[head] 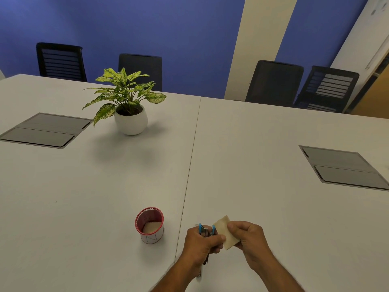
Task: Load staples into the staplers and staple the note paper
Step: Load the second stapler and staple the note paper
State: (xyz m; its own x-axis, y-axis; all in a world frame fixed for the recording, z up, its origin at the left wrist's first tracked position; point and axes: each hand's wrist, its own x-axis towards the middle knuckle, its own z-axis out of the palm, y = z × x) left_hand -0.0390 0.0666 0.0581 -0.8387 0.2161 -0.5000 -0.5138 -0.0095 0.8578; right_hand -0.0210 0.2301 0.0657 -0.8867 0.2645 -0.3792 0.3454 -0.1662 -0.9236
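Near the table's front edge my left hand point(201, 243) grips a small blue and metal stapler point(206, 230), its jaws pointing away from me. My right hand point(246, 234) pinches a beige note paper point(223, 229) and holds its left edge at the stapler's jaws. A red mesh cup point(149, 225) with a white base stands to the left of my hands, with beige note paper point(152, 227) lying inside it.
A potted plant in a white pot point(130, 121) stands at the middle left of the white table point(263, 175). Grey cable hatches point(42, 129) point(345, 167) lie left and right. Black chairs point(273, 81) line the far edge.
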